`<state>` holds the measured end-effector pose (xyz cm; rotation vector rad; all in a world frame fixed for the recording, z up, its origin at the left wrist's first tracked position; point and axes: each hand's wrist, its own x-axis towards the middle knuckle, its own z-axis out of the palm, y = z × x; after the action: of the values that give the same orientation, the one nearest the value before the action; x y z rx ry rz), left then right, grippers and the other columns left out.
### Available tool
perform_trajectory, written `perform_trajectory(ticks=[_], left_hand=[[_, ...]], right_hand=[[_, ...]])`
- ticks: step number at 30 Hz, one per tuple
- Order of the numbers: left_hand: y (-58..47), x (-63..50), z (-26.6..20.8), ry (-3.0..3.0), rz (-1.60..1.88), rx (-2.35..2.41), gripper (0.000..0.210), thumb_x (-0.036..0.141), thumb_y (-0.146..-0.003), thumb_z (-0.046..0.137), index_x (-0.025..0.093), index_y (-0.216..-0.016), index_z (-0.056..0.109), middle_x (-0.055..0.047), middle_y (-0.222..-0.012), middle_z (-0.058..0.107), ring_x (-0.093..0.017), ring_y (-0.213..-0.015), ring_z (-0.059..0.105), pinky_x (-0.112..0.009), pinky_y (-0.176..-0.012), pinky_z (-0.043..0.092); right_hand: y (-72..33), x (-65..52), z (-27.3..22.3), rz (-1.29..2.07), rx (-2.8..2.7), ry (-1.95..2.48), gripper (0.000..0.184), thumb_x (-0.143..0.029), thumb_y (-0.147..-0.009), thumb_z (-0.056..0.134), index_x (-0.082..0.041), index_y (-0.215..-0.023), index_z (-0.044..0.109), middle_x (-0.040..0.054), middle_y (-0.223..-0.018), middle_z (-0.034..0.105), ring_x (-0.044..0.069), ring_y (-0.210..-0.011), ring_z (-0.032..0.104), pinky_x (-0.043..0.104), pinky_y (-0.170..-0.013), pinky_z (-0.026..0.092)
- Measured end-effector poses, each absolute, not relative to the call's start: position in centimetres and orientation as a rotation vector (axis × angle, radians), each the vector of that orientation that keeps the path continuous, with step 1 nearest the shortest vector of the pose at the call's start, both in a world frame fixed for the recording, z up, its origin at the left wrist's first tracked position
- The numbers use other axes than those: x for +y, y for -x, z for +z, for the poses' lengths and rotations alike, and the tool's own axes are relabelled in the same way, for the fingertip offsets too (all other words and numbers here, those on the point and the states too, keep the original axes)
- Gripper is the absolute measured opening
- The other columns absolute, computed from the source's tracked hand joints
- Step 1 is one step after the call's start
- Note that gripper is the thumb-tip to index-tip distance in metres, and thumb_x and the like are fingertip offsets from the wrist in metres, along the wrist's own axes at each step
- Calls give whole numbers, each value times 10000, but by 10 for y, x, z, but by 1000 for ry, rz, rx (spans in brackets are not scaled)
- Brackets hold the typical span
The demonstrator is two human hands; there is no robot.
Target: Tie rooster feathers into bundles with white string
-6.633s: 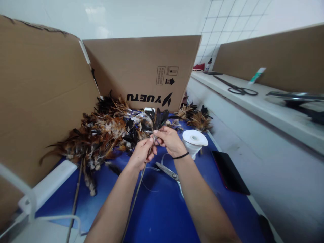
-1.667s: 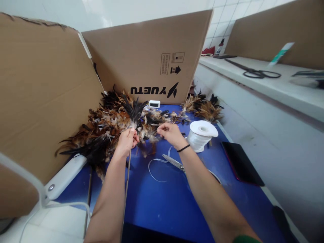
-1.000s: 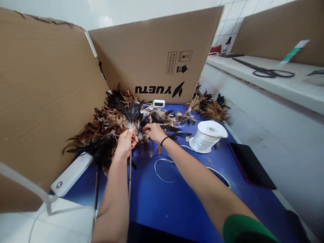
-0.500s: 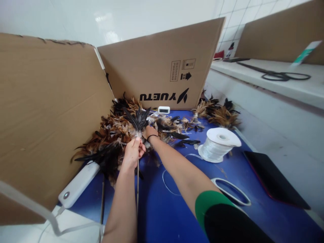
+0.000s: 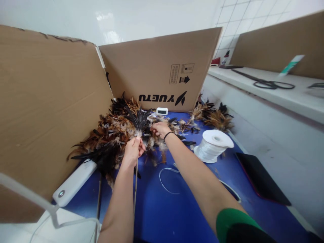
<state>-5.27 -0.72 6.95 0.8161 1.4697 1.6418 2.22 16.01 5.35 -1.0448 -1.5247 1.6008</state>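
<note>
My left hand (image 5: 134, 150) is closed round a thin stick (image 5: 136, 192), near its top end. Dark feathers (image 5: 138, 118) fan out from that end just above my thumb, with pale fluff at their base. To the right, my right hand (image 5: 161, 129) wears a black band at the wrist. Its fingertips are pinched together at the edge of the loose feathers, on what looks like a feather partly hidden by the fingers. A big pile of brown and black feathers (image 5: 103, 138) lies left of and behind both hands.
A spool of white ribbon (image 5: 214, 146) stands right of my forearm, near a dark tablet-like slab (image 5: 262, 177). A small white display (image 5: 162, 111) sits before the cardboard panel (image 5: 157, 74). A white power bank (image 5: 74, 184) lies left; black scissors (image 5: 268, 82) rest on the ledge.
My right hand has moved right, away from the feathered stick end, to the loose feathers. My left hand keeps its hold on the stick. The view has shifted slightly.
</note>
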Motion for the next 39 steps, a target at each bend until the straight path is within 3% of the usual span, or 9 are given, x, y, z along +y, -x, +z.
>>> perform_trajectory(ticks=[4,11,15,19,28,35,39], left_hand=[[51,-5,68,-823,1646,1470,365,509,-755,562,164,-686,466,23,-461,529,-35,-293,336,-143,-308,137],[46,6,59,-869,1611,1555,338,486,-788,517,168,-680,475,23,-435,521,-48,-275,339,-153,-303,147],[40,15,57,-1024,1542,1701,299,402,-854,431,179,-660,478,22,-427,524,-63,-276,355,-170,-328,201],[39,23,58,-1286,1462,1879,315,367,-877,412,194,-628,497,8,-424,530,-94,-306,405,-202,-389,276],[24,31,74,-1686,836,2365,391,299,-946,287,154,-749,593,-62,-597,634,-163,-611,614,-256,-662,412],[-2,30,62,-1825,563,2449,359,285,-957,286,119,-951,604,-135,-793,692,-191,-738,666,-261,-654,436],[-11,30,56,-1880,474,2513,352,278,-952,292,104,-975,597,-168,-824,691,-241,-795,679,-300,-677,463]], right_hand=[[-60,146,62,1810,-1361,991,139,-137,-640,660,-152,-628,522,16,-594,605,39,-417,440,123,-324,191],[-103,112,68,1967,-1222,929,148,-152,-615,652,-153,-648,508,11,-609,608,65,-458,512,128,-323,197],[-106,98,69,1908,-1224,808,281,-287,-599,739,-165,-631,487,9,-600,621,63,-477,490,144,-363,248],[-101,89,66,1786,-1235,708,365,-343,-522,807,-156,-610,506,-46,-527,542,46,-476,444,159,-412,286],[-104,80,82,1542,-1294,675,344,-347,-562,769,-177,-711,510,-63,-539,544,79,-473,482,195,-413,329],[-115,85,92,1471,-1388,668,291,-368,-601,728,-175,-670,521,-7,-585,605,119,-527,541,223,-446,355],[-115,92,83,1424,-1403,743,285,-365,-568,734,-162,-607,537,-29,-555,554,89,-508,470,231,-483,347]])
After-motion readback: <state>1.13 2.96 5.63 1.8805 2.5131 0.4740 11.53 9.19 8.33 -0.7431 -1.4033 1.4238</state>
